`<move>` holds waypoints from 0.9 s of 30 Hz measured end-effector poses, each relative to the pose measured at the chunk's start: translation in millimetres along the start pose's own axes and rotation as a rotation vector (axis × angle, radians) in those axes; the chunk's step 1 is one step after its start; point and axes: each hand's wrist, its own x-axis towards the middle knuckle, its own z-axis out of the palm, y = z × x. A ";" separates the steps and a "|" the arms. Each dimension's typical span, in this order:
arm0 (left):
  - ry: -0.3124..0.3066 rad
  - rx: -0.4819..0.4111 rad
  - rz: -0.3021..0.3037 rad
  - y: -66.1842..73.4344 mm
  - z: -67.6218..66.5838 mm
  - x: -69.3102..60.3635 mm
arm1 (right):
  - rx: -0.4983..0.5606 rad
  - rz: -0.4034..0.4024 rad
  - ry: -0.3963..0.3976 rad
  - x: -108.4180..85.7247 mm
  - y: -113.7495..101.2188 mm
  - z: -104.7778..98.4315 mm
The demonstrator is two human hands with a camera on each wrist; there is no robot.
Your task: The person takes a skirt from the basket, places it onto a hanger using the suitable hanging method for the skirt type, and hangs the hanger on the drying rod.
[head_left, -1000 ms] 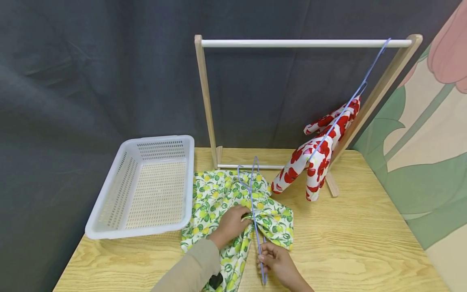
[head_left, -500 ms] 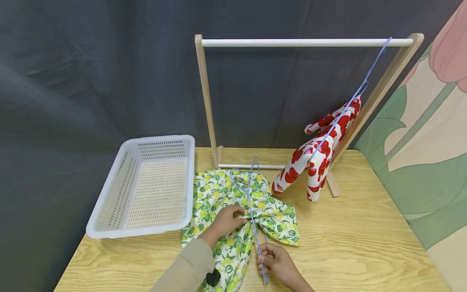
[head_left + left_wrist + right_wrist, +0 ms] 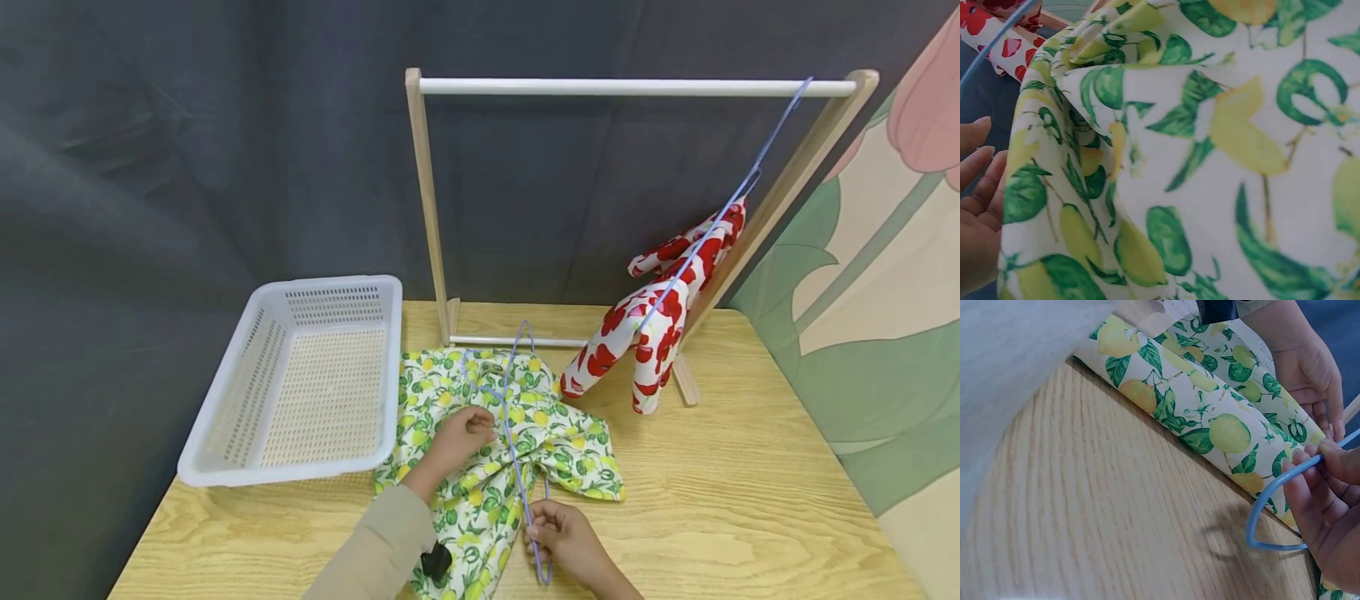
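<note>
A lemon-print garment lies spread and creased on the table in the head view. My right hand pinches one end of a blue clothes hanger between thumb and fingers, near the garment's right edge. The hanger's hook lies over the cloth towards the rack, and part of its lower bar is hidden by the garment. In the right wrist view, the held hanger end curves above the wood. My left hand is over the middle of the garment, fingers relaxed, left of the hanger; nothing shows in its grasp.
A white plastic basket stands to the left. Behind the garment stands a wooden clothes rack with a white top rail. At its right end a red-and-white floral garment hangs on another blue hanger.
My left hand has come off the cloth by the hanger and shifted left and away from me. The hanger's hook has swung left, while my right hand keeps its hold.
</note>
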 end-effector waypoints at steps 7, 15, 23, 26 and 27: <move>0.014 -0.279 0.000 11.5 -1.2 0.0 | -0.015 -0.009 -0.008 0.7 -1.1 1.7; -0.024 -0.485 0.026 22.3 3.6 0.9 | -0.036 0.001 -0.016 3.3 -1.2 3.6; 0.058 -0.497 0.002 27.1 10.6 4.7 | -0.038 0.038 -0.089 3.8 2.5 -4.0; 0.073 -0.487 -0.004 28.1 11.9 5.6 | -0.026 0.070 -0.100 1.8 3.5 -12.1; 0.076 -0.483 -0.006 28.5 12.3 5.7 | -0.024 0.081 -0.088 0.9 3.6 -15.2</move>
